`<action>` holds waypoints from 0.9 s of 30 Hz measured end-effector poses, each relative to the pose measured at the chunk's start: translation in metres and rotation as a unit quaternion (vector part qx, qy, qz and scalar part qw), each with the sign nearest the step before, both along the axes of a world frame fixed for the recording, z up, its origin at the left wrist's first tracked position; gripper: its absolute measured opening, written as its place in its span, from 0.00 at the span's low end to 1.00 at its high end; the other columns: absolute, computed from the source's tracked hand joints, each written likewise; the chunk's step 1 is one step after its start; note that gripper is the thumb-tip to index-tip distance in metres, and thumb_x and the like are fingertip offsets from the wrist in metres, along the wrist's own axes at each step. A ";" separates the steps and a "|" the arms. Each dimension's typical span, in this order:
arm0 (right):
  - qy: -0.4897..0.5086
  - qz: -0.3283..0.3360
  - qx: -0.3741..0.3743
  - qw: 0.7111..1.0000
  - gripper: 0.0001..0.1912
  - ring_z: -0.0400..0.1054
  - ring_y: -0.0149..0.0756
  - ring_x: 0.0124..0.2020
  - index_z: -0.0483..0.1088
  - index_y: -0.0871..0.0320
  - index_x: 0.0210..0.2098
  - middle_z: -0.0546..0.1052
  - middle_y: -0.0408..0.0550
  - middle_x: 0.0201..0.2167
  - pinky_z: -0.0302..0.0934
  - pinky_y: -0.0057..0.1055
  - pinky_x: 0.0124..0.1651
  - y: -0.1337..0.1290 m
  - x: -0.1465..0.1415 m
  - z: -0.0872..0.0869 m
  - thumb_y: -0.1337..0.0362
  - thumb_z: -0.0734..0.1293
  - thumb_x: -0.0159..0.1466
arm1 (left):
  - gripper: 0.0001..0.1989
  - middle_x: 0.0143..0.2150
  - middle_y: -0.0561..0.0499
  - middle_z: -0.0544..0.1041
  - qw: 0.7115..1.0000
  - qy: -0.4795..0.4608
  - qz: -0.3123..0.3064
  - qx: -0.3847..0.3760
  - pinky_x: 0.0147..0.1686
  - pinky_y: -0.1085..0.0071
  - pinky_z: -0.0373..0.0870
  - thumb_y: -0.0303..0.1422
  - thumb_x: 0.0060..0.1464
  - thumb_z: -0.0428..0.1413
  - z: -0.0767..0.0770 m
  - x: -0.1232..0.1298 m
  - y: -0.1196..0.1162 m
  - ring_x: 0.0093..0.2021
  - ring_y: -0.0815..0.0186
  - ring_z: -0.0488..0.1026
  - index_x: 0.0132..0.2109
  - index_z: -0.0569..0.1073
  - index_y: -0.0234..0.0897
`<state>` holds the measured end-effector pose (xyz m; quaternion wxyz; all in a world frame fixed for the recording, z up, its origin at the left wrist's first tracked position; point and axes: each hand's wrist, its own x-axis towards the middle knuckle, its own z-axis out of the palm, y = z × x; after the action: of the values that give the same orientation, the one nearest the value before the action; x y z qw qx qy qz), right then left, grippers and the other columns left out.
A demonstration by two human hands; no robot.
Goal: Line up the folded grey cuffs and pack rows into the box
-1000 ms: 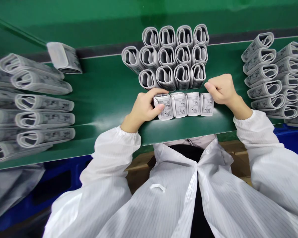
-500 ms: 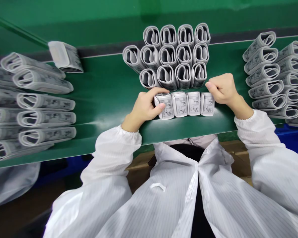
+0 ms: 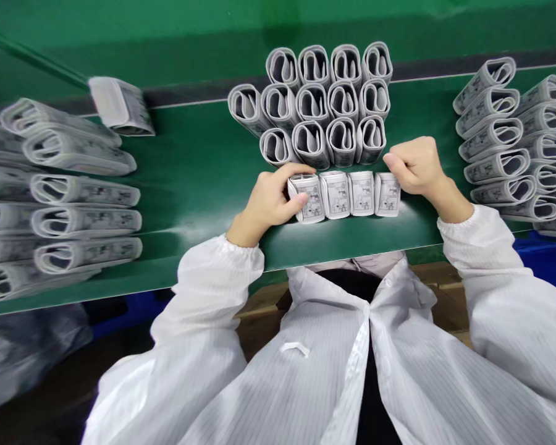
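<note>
Several folded printed bundles form a short row near the front edge of the green table. My left hand [image 3: 278, 196] holds the leftmost bundle [image 3: 311, 209] of this row, thumb on its front face and fingers over its top. At the other end, my right hand [image 3: 413, 165] is curled into a fist against the upper right side of the last bundle [image 3: 387, 196]. Nothing shows inside that fist. Just behind the row, more folded bundles [image 3: 311, 142] stand on end in packed rows with their coiled ends up.
Stacked bundles [image 3: 90, 221] lie at the left of the green table [image 3: 194, 179], with a single bundle [image 3: 123, 106] near its back edge. More stacks [image 3: 498, 159] lie at the right. Blue containers [image 3: 549, 262] show below the table.
Both hands and the bundles keep their places. At the lower left, the greyish sheet-like material below the table has shifted and looks darker.
</note>
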<state>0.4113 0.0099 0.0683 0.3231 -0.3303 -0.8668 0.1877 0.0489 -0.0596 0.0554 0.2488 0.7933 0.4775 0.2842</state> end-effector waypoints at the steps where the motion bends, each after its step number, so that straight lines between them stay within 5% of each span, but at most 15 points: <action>1: -0.001 -0.001 -0.008 1.000 0.32 0.48 0.35 0.24 0.47 0.51 0.25 0.50 0.42 0.20 0.45 0.42 0.34 0.000 0.001 0.000 0.43 0.55 0.81 | 0.45 0.48 0.43 0.90 1.000 0.001 -0.001 -0.001 0.42 0.63 0.78 0.72 0.67 0.47 0.000 0.000 0.000 0.36 0.59 0.82 0.60 0.84 0.39; 12: 0.051 0.024 0.046 0.997 0.31 0.42 0.31 0.22 0.44 0.51 0.25 0.47 0.39 0.19 0.40 0.41 0.32 0.001 -0.001 0.000 0.48 0.56 0.82 | 0.45 0.48 0.43 0.90 1.000 -0.004 0.000 0.002 0.42 0.64 0.78 0.73 0.67 0.47 0.000 0.001 0.000 0.36 0.60 0.82 0.60 0.85 0.39; 18: -0.017 -0.007 -0.037 0.999 0.34 0.47 0.36 0.24 0.48 0.51 0.24 0.48 0.41 0.18 0.45 0.42 0.34 0.001 0.002 -0.001 0.40 0.58 0.81 | 0.46 0.48 0.44 0.89 1.000 0.002 -0.008 0.006 0.42 0.64 0.77 0.73 0.68 0.46 -0.001 -0.001 0.000 0.36 0.61 0.81 0.62 0.84 0.39; 27: 0.031 0.016 0.015 0.999 0.33 0.44 0.34 0.23 0.46 0.51 0.25 0.49 0.41 0.19 0.42 0.42 0.34 0.001 0.000 -0.001 0.43 0.54 0.82 | 0.45 0.48 0.44 0.90 1.000 0.007 0.001 -0.007 0.42 0.63 0.77 0.73 0.66 0.47 0.000 0.000 0.000 0.36 0.60 0.81 0.61 0.84 0.39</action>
<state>0.4113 0.0109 0.0674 0.3520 -0.3055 -0.8641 0.1897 0.0485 -0.0599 0.0553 0.2508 0.7930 0.4819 0.2756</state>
